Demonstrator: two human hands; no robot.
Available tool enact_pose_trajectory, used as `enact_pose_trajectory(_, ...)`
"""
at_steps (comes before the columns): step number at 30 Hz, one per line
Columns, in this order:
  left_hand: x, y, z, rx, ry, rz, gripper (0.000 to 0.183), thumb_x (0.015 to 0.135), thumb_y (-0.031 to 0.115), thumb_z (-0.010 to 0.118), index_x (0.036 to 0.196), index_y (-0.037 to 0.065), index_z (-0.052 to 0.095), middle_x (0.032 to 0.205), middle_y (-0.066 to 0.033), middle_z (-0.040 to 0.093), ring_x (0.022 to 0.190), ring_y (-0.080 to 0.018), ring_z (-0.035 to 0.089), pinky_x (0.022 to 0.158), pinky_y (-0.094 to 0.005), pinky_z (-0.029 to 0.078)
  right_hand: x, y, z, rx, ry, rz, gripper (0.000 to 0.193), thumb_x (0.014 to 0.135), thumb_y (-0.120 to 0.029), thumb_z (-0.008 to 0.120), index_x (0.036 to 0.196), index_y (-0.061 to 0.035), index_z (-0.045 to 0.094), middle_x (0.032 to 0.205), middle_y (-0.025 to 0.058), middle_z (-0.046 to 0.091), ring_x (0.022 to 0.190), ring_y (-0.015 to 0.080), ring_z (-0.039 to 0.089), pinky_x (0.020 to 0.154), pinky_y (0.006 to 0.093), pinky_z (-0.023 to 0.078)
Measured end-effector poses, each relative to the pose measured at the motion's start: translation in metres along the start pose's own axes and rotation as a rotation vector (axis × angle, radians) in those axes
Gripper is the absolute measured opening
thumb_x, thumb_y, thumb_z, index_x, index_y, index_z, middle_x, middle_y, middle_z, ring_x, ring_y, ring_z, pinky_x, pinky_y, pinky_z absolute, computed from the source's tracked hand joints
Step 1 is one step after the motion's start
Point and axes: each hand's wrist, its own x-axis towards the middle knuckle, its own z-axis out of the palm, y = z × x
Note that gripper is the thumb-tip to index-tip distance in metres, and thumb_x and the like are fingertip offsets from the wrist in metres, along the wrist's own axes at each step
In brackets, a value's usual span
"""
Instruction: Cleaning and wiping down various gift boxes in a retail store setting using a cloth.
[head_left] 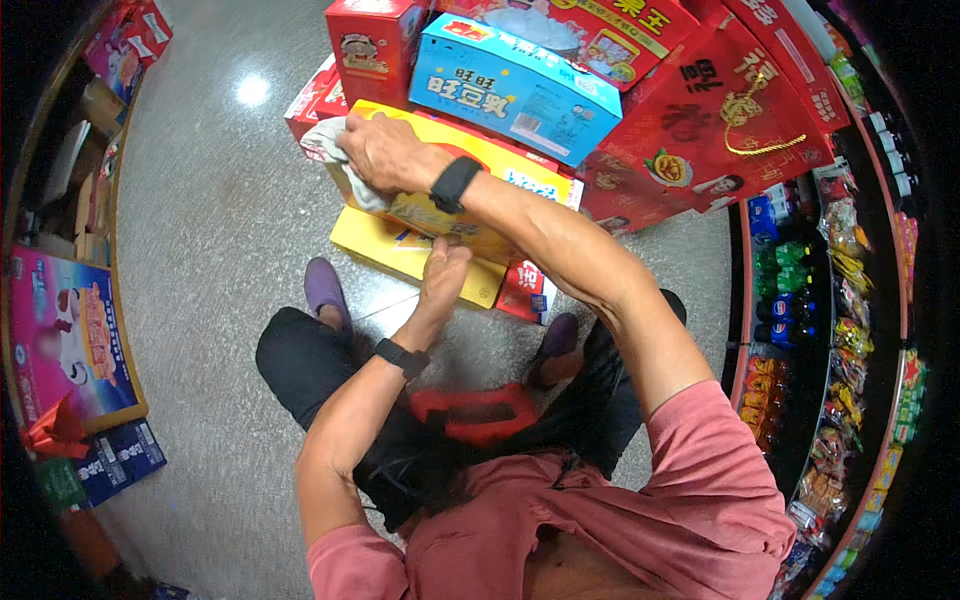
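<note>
My right hand is closed on a white cloth, pressing it against the left end of a yellow carton. Lower down, my left hand has its fingers curled at the carton's near lower edge; its fingertips are partly hidden. Beneath lies another yellow box, flat on the floor. A blue carton sits just behind the one I touch, and a tall red box stands to its left.
Large red gift boxes are stacked at the far right. Shelves of bottles and snack packets line the right side. Cartons and a purple poster-like panel edge the left. A red stool is under me, on grey floor.
</note>
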Motion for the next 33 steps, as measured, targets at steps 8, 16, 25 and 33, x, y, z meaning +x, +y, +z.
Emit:
enact_pose_trajectory(8,0.001,-0.011,-0.011,-0.142,0.037,-0.106,0.005,0.085,0.015,0.046,0.083,0.01,0.046,0.067,0.0024,0.043,0.055,-0.008,0.042,0.048,-0.0226,0.038,-0.143,0.011,-0.066,0.002,-0.178,0.122,0.032,0.074,-0.007,0.059,0.105,-0.0059,0.052,0.104,0.0105,0.052,0.087,0.032,0.054,0.075,0.0418,0.047)
enact_pose_trajectory(16,0.012,0.025,-0.002,-0.224,0.041,-0.137,0.046,0.089,0.046,0.045,0.093,0.001,0.053,0.079,-0.0119,0.062,0.066,-0.0146,0.057,0.06,-0.0242,0.049,-0.259,0.082,-0.1,0.056,0.135,0.483,0.026,0.075,-0.008,0.05,0.099,-0.0042,0.055,0.092,0.0173,0.056,0.086,0.0356,0.057,0.076,0.0431,0.046)
enact_pose_trajectory(25,0.01,0.013,0.02,-0.258,-0.033,-0.264,0.067,0.083,0.07,0.036,0.091,0.004,0.051,0.075,-0.0096,0.059,0.069,-0.0148,0.057,0.063,-0.0242,0.047,-0.079,0.075,-0.11,0.083,0.218,0.039,0.03,0.076,-0.01,0.045,0.104,-0.0015,0.056,0.092,0.0153,0.057,0.083,0.031,0.056,0.077,0.0396,0.046)
enact_pose_trajectory(33,-0.01,0.015,0.046,-0.205,-0.231,-0.185,0.074,0.085,0.064,0.037,0.1,-0.006,0.054,0.083,-0.0181,0.063,0.077,-0.0209,0.06,0.07,-0.0297,0.048,0.045,0.021,-0.033,0.028,-0.268,-0.192,0.028,0.08,-0.011,0.054,0.107,-0.0116,0.061,0.102,0.0107,0.059,0.091,0.0293,0.058,0.08,0.0394,0.047)
